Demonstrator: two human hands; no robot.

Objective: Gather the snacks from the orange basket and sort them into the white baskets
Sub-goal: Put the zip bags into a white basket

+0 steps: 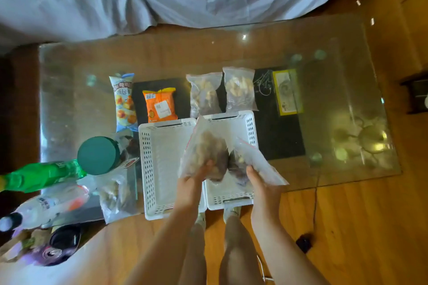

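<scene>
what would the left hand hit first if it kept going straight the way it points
Probably only the clear snack bag that the left hand already holds; beyond it, likely the far wall of the left white basket, though depth is unclear.

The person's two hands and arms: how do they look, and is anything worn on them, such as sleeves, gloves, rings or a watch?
Both arms are bare from the bottom edge of the picture up to the hands; no sleeve shows. The left hand and the right hand wear no gloves. No watch or bracelet shows at either wrist, and no ring on the parts of the fingers in sight. No markings show on them.
</scene>
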